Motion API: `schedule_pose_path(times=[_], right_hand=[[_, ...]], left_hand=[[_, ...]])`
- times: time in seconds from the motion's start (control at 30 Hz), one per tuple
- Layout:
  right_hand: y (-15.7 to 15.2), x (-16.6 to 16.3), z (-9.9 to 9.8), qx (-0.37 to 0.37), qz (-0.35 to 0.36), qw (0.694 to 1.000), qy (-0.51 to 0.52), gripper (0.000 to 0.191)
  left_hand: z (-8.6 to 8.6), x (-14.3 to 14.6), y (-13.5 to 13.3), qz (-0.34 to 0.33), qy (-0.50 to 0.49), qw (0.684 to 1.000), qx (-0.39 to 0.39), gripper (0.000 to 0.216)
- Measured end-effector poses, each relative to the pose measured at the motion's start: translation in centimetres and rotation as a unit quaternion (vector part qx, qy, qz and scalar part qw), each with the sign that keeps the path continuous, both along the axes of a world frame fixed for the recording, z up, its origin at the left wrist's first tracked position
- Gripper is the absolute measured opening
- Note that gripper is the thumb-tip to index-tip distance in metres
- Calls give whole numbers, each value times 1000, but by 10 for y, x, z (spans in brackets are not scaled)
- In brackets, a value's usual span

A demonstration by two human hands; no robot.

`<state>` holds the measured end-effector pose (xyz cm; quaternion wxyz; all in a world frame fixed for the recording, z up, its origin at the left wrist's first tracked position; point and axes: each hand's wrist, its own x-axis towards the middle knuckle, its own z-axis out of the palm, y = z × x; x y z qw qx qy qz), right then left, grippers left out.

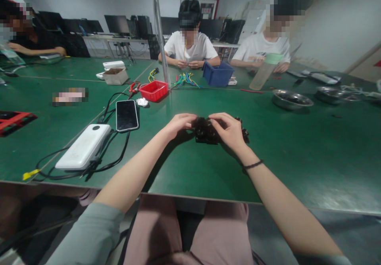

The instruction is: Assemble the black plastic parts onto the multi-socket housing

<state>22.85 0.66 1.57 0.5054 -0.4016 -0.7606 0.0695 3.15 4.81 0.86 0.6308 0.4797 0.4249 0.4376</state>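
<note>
Fingers of the left hand (182, 124) bend toward the left end of a cluster of small, glossy black parts (205, 135); through the head camera I see that cluster lying on the smooth green table (291, 154), partly covered by the right hand (228, 129); the right hand arches over it, thumb and forefinger nearly meeting at its top; from this distance I cannot tell whether either hand has closed on a piece; to the left I have a white, round-cornered power bank (85, 148), black cables (94, 165) beside it, a dark-screened phone (127, 115) just beyond; farther off stand a red plastic bin (154, 91) and a blue plastic bin (218, 74); a round, shiny metal bowl (292, 104) sits to the right.
</note>
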Motion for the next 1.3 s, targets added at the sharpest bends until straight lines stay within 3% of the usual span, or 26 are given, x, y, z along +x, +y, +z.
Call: schedule_pose_path(times=[1.3], right_hand=[[-2, 0, 1, 1, -17, 999, -30, 11]], left_hand=[[0, 0, 1, 1, 5, 1000, 4, 19]])
